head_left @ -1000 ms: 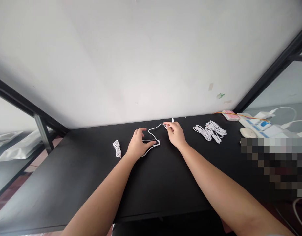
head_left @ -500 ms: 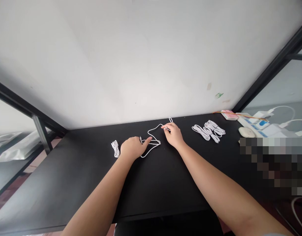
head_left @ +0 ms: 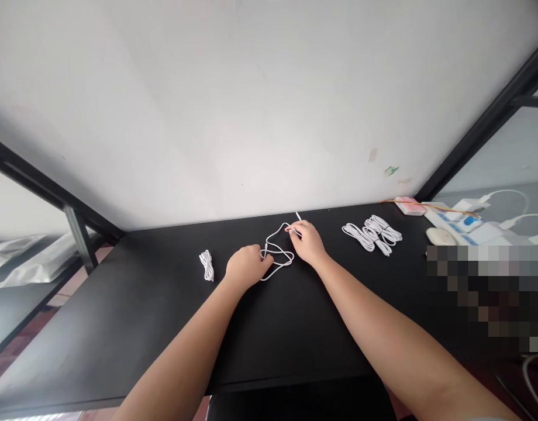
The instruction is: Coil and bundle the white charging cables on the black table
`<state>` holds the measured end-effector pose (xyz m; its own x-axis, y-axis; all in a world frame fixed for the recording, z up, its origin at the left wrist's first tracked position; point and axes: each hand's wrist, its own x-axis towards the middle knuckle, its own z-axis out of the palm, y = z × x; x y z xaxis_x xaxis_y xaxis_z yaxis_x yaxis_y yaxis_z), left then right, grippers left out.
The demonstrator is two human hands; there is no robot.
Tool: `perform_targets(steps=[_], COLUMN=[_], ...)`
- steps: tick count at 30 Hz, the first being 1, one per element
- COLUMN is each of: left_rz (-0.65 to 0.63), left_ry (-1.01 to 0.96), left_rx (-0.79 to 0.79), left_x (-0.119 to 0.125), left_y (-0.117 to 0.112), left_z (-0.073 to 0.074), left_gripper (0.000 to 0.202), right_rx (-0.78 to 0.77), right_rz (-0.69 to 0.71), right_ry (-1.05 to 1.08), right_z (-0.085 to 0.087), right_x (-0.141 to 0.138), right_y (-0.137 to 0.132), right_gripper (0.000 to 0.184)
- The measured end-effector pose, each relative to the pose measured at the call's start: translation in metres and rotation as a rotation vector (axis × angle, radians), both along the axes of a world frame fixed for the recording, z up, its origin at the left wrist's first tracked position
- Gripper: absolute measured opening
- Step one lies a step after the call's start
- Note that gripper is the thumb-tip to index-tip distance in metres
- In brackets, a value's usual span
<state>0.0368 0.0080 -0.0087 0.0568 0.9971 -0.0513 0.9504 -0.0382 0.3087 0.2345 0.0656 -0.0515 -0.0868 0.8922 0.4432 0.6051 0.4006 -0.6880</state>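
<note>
Near the table's [head_left: 120, 327] far edge, the left hand [head_left: 245, 267] has its fingers curled, pinching the white cable's [head_left: 278, 261] loops. The right hand [head_left: 308, 242] pinches the same cable near its end between fingertips.

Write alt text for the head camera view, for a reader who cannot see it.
Two bare hands work a loose white cable on a black table: the left hand pinches its loops, the right hand pinches a strand near one end. A small coiled cable lies to the left, a pile of white cables to the right, before a white wall.
</note>
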Motion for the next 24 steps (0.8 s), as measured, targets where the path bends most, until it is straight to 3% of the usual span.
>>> perform_targets(steps=[6,11,14,19,24], left_rz=[0.028,0.014,-0.004,-0.014,-0.005], left_ry=[-0.038,-0.014,0.008,-0.020,-0.123], left_rx=[0.036,0.036,0.023,0.010,-0.022], left_x=[-0.0006,0.0015,0.0022,0.0018,0.0003], left_y=[-0.0005,-0.0041,-0.0046,-0.0031,-0.0027], left_z=[0.0003,0.0021,0.0024,0.0024,0.0035], left_gripper=[0.017,0.047,0.054,0.044,0.021], right_rx=[0.075,0.063,0.059,0.065,0.041], right_rz=[-0.186,-0.181,-0.146,-0.216,-0.138], right_ry=[-0.004,-0.030,-0.052,-0.036,-0.043], right_z=[-0.0046,-0.0050,-0.0050,-0.0032,-0.0043], right_x=[-0.0006,-0.0006,-0.0011,-0.0016,0.0000], right_y=[-0.0001,-0.0017,-0.0019,-0.0011,-0.0003], right_gripper=[0.023,0.022,0.020,0.017,0.021])
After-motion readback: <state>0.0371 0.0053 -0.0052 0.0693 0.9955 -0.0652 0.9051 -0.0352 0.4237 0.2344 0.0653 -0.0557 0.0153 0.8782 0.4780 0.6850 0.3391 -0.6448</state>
